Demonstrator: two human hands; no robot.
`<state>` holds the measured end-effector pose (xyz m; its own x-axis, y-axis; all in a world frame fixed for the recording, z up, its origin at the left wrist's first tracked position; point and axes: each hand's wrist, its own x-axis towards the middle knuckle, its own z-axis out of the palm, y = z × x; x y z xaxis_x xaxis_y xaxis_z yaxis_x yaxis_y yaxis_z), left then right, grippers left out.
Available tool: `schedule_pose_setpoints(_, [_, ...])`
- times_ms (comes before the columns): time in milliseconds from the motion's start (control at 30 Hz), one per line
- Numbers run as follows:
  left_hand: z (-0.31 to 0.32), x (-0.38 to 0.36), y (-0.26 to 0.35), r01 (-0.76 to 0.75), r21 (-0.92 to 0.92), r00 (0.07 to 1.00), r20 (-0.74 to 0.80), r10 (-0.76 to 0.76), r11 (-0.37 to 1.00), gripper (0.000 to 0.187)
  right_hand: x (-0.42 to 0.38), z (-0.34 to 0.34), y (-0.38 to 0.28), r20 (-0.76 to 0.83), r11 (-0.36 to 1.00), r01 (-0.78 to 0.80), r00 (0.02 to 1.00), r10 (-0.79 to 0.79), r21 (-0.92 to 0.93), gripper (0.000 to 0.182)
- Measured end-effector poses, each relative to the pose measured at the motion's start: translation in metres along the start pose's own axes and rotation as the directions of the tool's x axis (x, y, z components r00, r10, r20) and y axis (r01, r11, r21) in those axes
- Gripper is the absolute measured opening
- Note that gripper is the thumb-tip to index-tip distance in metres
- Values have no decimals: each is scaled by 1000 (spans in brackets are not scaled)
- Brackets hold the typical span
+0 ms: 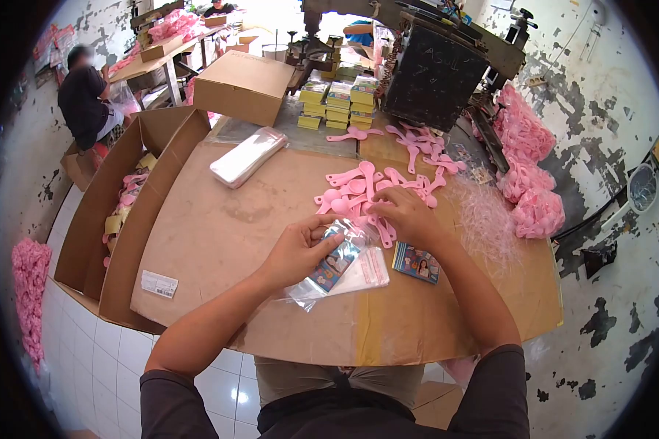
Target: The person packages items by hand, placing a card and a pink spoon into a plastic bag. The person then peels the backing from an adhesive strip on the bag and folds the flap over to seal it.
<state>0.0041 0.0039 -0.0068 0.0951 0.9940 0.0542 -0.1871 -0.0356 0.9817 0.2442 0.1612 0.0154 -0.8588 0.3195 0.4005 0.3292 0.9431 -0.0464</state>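
Note:
My left hand (pixel 300 252) grips a clear plastic bag (pixel 351 233) with a blue printed card (pixel 334 265) inside it. Beneath that bag, more clear bags (pixel 370 272) lie on the cardboard. My right hand (pixel 406 216) is at the near right side of a pile of pink measuring spoons (pixel 348 186). Its fingers are curled and pinched on a pink spoon, though the fingertips partly hide it. Just below my right wrist lies a small stack of printed cards (pixel 416 263).
A long cardboard box (pixel 117 241) holding pink pieces stands at left. On the worktop are a pack of clear bags (pixel 249 156), card stacks (pixel 337 102) and pink shreds (pixel 490 219). A black machine (pixel 432 73) stands behind. Another person (pixel 84 99) sits far left.

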Motion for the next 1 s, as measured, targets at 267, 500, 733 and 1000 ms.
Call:
schedule_pose_setpoints(267, [-1, 2, 0, 40, -20, 999, -12, -40, 999, 43, -4, 0, 6, 133, 995, 47, 989, -59, 91, 40])
schedule_pose_setpoints(500, [-2, 2, 1, 74, -27, 997, 5, -74, 997, 36, -3, -7, 16, 142, 980, 52, 987, -80, 194, 47])
schedule_pose_setpoints(733, [-4, 5, 0, 52, -28, 998, -17, -53, 998, 33, 2, 3, 11, 138, 956, -109, 988, 73, 272, 44])
schedule_pose_setpoints(1000, [0, -1, 3, 44, -86, 999, -23, -46, 995, 32, 20, -37, -30, 120, 522, -312, 922, 367, 794, 34])
